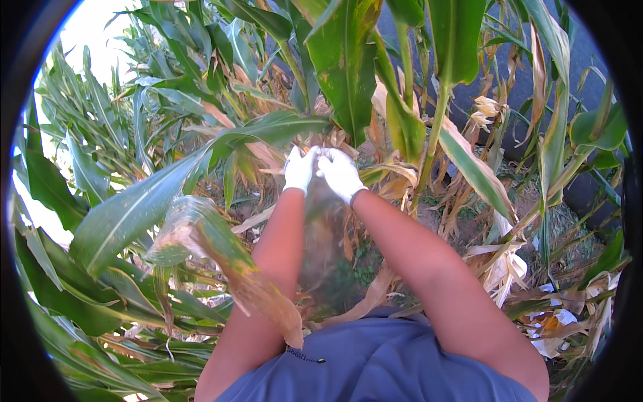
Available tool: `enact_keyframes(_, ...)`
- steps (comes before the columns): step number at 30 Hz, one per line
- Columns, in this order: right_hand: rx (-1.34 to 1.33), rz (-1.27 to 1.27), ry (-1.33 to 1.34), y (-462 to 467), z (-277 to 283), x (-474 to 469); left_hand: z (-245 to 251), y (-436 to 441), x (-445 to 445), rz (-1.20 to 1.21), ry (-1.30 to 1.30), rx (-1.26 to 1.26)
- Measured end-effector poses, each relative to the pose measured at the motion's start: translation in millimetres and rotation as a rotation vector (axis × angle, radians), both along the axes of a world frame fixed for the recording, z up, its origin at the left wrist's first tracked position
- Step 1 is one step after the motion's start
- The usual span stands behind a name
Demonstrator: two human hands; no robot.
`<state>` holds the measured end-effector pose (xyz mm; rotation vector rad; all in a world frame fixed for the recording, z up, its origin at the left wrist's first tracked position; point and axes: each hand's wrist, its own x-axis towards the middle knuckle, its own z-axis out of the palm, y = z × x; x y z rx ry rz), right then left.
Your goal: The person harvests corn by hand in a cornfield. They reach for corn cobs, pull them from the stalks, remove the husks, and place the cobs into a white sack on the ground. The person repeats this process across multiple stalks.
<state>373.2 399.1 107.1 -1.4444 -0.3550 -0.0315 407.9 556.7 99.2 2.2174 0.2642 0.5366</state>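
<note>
Both hands wear white gloves and meet in front of me at the dry lower leaves of a corn plant. My left hand (300, 168) is raised with its fingertips at dry husk or leaf matter (329, 138), where a small orange spot shows. My right hand (339, 172) is bent inward, its fingers touching or almost touching the left ones. What lies between the fingers is too small and hidden to tell. A broad green corn leaf (346, 65) hangs just above the hands.
Corn plants stand close on both sides. A partly brown leaf (251, 271) crosses my left forearm. A thick corn stalk (434, 135) rises right of the hands. Dry husks (505, 266) and white and orange scraps (552, 321) lie at the right. A dark surface (517, 75) shows behind the stalks.
</note>
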Motion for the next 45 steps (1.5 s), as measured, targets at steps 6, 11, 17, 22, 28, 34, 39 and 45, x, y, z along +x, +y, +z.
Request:
enact_keyframes(6,-0.482,0.123,-0.172,-3,-37,14,-51,28,4,-0.134,-0.14,-0.284)
enact_keyframes(11,-1.377,0.025,-0.122,-53,-122,-36,-101,60,26,-0.165,0.036,-0.945)
enact_keyframes(17,-1.177,0.115,-0.266,-64,-115,-14,-98,28,-9,-0.277,-0.034,-0.808)
enact_keyframes(22,-1.089,0.046,-0.223,-47,-71,-43,-54,-18,-19,-0.453,-0.059,-0.945)
enact_keyframes(28,-0.699,-0.352,-0.163,-42,-10,-62,-70,-13,-25,-0.604,-0.026,-0.934)
enact_keyframes(34,-0.799,-0.368,-0.049,-31,17,-42,-91,9,-13,-0.382,0.061,-0.339)
enact_keyframes(39,-0.618,-0.059,-0.202,-33,-56,3,-102,41,-5,-0.206,-0.009,-0.564)
enact_keyframes(45,-0.484,0.098,0.009,0,-147,31,-143,50,9,-0.474,0.122,-1.177)
